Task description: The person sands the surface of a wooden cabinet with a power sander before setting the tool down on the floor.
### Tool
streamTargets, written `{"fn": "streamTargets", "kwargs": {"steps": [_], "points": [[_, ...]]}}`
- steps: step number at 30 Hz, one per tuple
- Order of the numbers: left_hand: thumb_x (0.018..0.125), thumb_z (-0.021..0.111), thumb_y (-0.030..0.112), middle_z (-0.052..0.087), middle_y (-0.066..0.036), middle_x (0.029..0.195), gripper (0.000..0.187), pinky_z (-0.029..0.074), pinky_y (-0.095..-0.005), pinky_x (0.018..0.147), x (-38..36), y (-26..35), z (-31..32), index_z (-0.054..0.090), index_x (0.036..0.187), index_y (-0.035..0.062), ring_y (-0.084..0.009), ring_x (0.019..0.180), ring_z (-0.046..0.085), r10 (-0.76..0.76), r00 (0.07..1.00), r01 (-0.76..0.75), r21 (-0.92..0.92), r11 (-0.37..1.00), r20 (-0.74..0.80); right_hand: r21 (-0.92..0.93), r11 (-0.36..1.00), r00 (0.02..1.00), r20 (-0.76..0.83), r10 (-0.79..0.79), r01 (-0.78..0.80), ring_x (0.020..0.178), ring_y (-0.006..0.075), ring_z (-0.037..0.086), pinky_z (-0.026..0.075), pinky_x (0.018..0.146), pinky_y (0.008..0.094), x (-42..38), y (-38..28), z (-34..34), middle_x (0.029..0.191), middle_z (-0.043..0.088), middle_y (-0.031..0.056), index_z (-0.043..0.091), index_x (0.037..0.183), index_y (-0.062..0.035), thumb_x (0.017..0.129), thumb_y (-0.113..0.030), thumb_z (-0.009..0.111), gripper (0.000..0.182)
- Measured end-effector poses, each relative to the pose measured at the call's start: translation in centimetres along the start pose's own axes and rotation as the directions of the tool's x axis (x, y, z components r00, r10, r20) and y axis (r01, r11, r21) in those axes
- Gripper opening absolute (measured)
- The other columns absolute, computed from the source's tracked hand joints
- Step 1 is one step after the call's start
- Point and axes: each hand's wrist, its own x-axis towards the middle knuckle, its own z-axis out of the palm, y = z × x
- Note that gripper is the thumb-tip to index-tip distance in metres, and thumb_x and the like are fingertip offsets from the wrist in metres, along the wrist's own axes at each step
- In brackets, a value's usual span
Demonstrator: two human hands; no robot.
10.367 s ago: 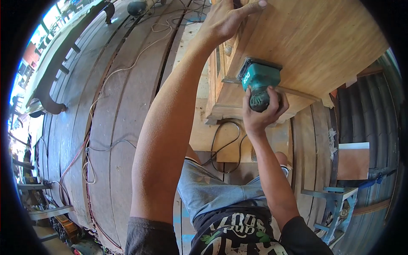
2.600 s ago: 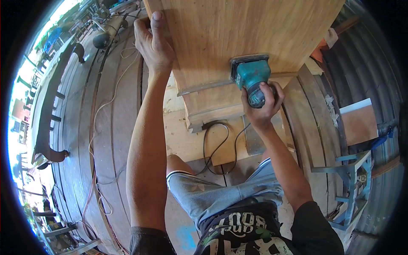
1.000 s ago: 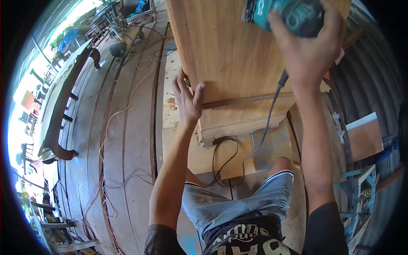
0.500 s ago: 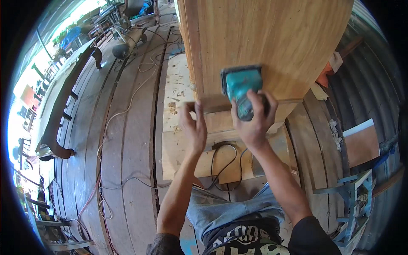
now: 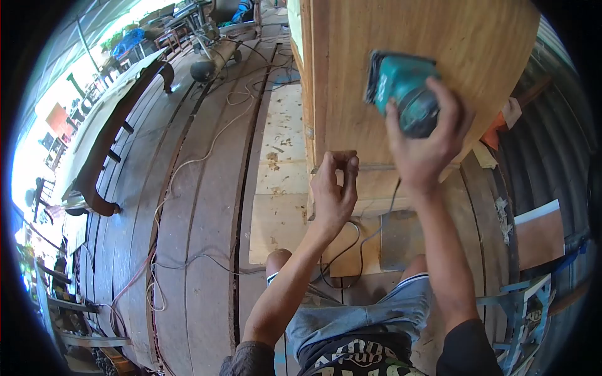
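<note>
My right hand (image 5: pixel 433 147) is wrapped round the body of a teal electric sander (image 5: pixel 407 84). The sander's flat pad lies against the upright face of a wooden panel (image 5: pixel 357 88), part of a large wooden piece. Below and to the left, my left hand (image 5: pixel 337 191) is raised near the panel's lower left corner, its fingers curled together; what they hold, if anything, I cannot make out. A dark power cord (image 5: pixel 379 229) hangs below the sander and loops over boards on the floor.
A plywood sheet (image 5: pixel 268 219) lies under the wooden piece. Cords (image 5: pixel 213 141) run across the plank floor at left, near a long curved-leg bench (image 5: pixel 100 147). An air compressor (image 5: pixel 204 70) stands farther back. At right are a metal frame (image 5: pixel 523 313) and corrugated sheeting (image 5: pixel 533 138).
The sander has moved up and to the right across the panel in my right hand. My left hand has also shifted right, and my view has turned a little.
</note>
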Motion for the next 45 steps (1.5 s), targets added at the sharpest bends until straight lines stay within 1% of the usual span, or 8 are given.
{"fn": "streamTargets", "kwargs": {"steps": [5, 10, 16, 23, 25, 31, 37, 45], "points": [[0.106, 0.062, 0.021, 0.063, -0.006, 0.085, 0.022, 0.051, -0.0266, 0.056, 0.1, 0.7, -0.3, 0.059, 0.113, -0.0004, -0.0083, 0.078, 0.061, -0.111, 0.981, 0.104, 0.056, 0.993, 0.157, -0.024, 0.999, 0.999, -0.037, -0.034, 0.033, 0.105, 0.0335, 0.061, 0.051, 0.09, 0.044, 7.6, 0.2, 0.3, 0.11, 0.064, 0.0115, 0.065, 0.122, -0.008, 0.071, -0.011, 0.09, 0.057], [0.105, 0.063, 0.025, 0.057, -0.013, 0.113, 0.05, 0.055, -0.0322, 0.085, 4.2, 8.2, 1.3, 0.042, 0.144, 0.0025, -0.0149, 0.096, 0.059, 0.23, 0.97, -0.203, -0.258, 0.944, 0.079, -0.065, 0.993, 0.994, -0.042, -0.105, 0.102, 0.104, 0.0332, 0.062, 0.053, 0.087, 0.0436, 9.1, -0.8, 0.9, 0.11, 0.062, 0.0122, 0.066, 0.121, -0.0111, 0.072, -0.014, 0.089, 0.054], [0.098, 0.071, 0.041, 0.04, -0.025, 0.151, 0.079, 0.044, -0.0445, 0.111, 3.6, 10.7, 1.7, 0.031, 0.159, 0.0096, -0.0385, 0.142, 0.043, -0.073, 0.976, 0.101, -0.131, 0.986, 0.206, 0.043, 0.996, 0.993, 0.092, 0.08, -0.084, 0.103, 0.0407, 0.06, 0.053, 0.08, 0.0486, -1.0, -1.3, 0.2, 0.112, 0.055, 0.0181, 0.061, 0.131, -0.0153, 0.076, -0.018, 0.083, 0.06], [0.102, 0.067, 0.031, 0.047, -0.016, 0.135, 0.06, 0.048, -0.0402, 0.101, -2.0, 1.9, 1.6, 0.043, 0.154, 0.0138, -0.0268, 0.126, 0.05, -0.279, 0.916, 0.373, -0.36, 0.855, 0.288, 0.181, 0.95, 0.889, 0.43, 0.158, -0.256, 0.123, 0.047, 0.048, 0.049, 0.097, 0.0526, -12.6, -1.4, -3.5, 0.138, 0.038, 0.0284, 0.034, 0.151, -0.0071, 0.083, -0.023, 0.08, 0.083], [0.101, 0.069, 0.027, 0.047, -0.015, 0.128, 0.055, 0.048, -0.0399, 0.102, -2.5, 0.6, 1.0, 0.048, 0.151, 0.0136, -0.0265, 0.121, 0.05, -0.144, 0.96, 0.129, 0.077, 0.989, 0.239, 0.214, 0.928, 0.837, 0.526, 0.155, -0.306, 0.129, 0.0471, 0.042, 0.044, 0.105, 0.0527, -13.8, -1.1, -4.0, 0.142, 0.033, 0.0288, 0.032, 0.151, -0.0029, 0.081, -0.022, 0.082, 0.089], [0.093, 0.072, 0.021, 0.048, -0.023, 0.13, 0.059, 0.044, -0.0484, 0.103, -0.5, 2.0, 0.6, 0.054, 0.148, 0.0125, -0.0403, 0.122, 0.044, 0.138, 0.968, -0.156, 0.072, 0.985, 0.21, 0.307, 0.889, 0.815, 0.568, 0.117, -0.341, 0.131, 0.0479, 0.041, 0.043, 0.107, 0.0515, -10.1, -0.5, -3.9, 0.145, 0.031, 0.0269, 0.029, 0.156, -0.0087, 0.074, -0.007, 0.084, 0.1], [0.106, 0.057, 0.033, 0.036, -0.023, 0.145, 0.051, 0.044, -0.0497, 0.109, 3.9, 7.5, 1.2, 0.046, 0.154, 0.0179, -0.0418, 0.137, 0.041, 0.263, 0.947, -0.303, 0.232, 0.924, 0.187, 0.532, 0.806, 0.883, 0.469, -0.027, -0.258, 0.135, 0.0459, 0.04, 0.041, 0.111, 0.0503, -2.7, -0.2, -2.7, 0.147, 0.034, 0.0234, 0.024, 0.161, -0.0101, 0.075, 0.002, 0.079, 0.104], [0.092, 0.076, 0.035, 0.045, -0.021, 0.137, 0.068, 0.057, -0.0483, 0.088, 6.9, 7.7, 0.9, 0.049, 0.153, 0.0193, -0.0426, 0.115, 0.06, 0.53, 0.806, -0.591, 0.409, 0.695, 0.265, 0.61, 0.651, 0.812, 0.583, 0.017, -0.451, 0.144, 0.0425, 0.039, 0.037, 0.118, 0.0466, -1.4, 1.4, -3.5, 0.154, 0.038, 0.0196, 0.028, 0.161, -0.0118, 0.068, 0.019, 0.063, 0.104]]}}
